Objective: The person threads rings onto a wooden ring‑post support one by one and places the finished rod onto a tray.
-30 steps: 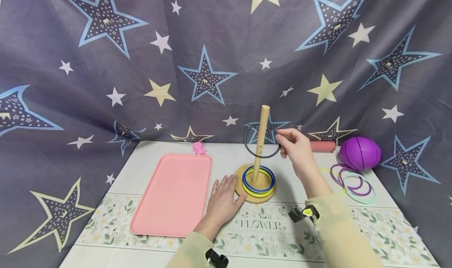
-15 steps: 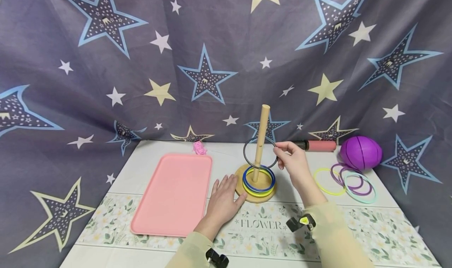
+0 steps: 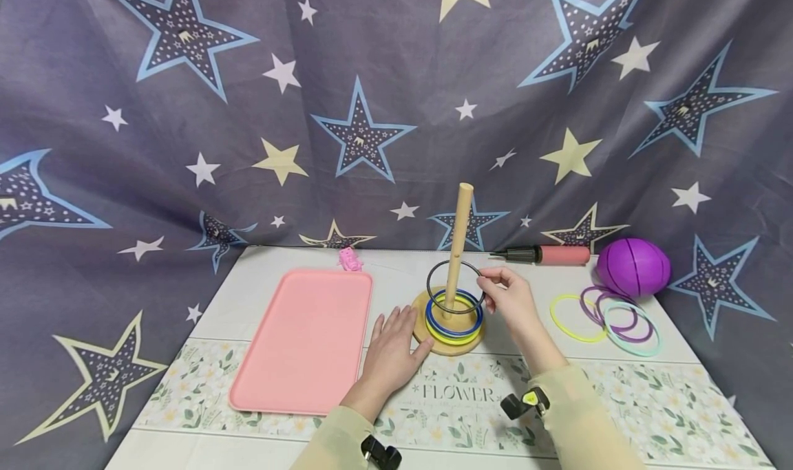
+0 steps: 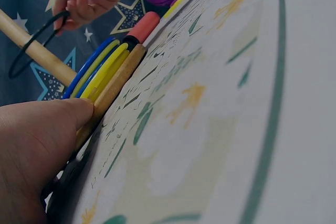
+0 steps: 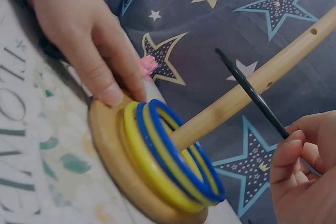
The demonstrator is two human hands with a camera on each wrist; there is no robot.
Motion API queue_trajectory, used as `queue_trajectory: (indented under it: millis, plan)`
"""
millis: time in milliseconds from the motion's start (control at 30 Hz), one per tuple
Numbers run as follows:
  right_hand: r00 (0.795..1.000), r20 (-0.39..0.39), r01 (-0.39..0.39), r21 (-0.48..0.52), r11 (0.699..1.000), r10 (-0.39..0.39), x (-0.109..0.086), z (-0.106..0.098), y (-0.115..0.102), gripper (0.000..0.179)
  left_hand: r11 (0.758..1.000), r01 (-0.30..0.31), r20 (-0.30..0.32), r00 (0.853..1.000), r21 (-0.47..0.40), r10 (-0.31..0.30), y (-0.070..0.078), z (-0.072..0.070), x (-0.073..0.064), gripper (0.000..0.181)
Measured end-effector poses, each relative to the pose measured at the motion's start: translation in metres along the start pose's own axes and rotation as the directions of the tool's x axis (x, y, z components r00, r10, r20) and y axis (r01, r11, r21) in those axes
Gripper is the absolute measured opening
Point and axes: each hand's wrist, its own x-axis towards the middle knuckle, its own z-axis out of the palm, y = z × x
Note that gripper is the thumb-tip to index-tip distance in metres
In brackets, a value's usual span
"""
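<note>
A wooden peg [image 3: 460, 229] rises from a round wooden base [image 5: 107, 135]. Blue rings [image 5: 167, 157] and yellow rings [image 5: 144, 167] are stacked around its foot. My right hand [image 3: 511, 301] pinches a black ring [image 5: 252, 95] between thumb and fingers at its right side. That ring encircles the peg partway down, held above the stack, as the right wrist view shows. My left hand [image 3: 392, 353] lies flat with fingers extended, its thumb [image 4: 81, 109] and fingertips resting on the base's left edge.
Left of the peg lies a pink tray [image 3: 303, 346], with a small pink toy [image 3: 350, 259] behind it. At right are a yellow ring [image 3: 553, 318], purple rings [image 3: 585, 305], a light teal ring [image 3: 658, 339] and a purple ball [image 3: 633, 267]. A red-and-black pump [image 3: 564, 255] lies at the back.
My right hand has lowered the black ring along the peg, from its upper half to just above the stacked rings. My left hand has stayed on the base.
</note>
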Motion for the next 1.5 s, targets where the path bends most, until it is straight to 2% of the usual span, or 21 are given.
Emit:
queue_trajectory:
  millis: [767,1500]
  plan:
    - [0.995,0.012,-0.094,-0.02,0.995,0.094,-0.006,-0.002,0.037,0.028,1.0,0.008,0.009,1.0,0.018,-0.008,0.0,0.001,0.002,0.078]
    - [0.994,0.002,-0.104,-0.115,0.988,0.105,-0.01,-0.001,0.045,0.021,1.0,-0.003,-0.005,1.0,-0.007,0.003,0.001,0.0,0.001,0.077]
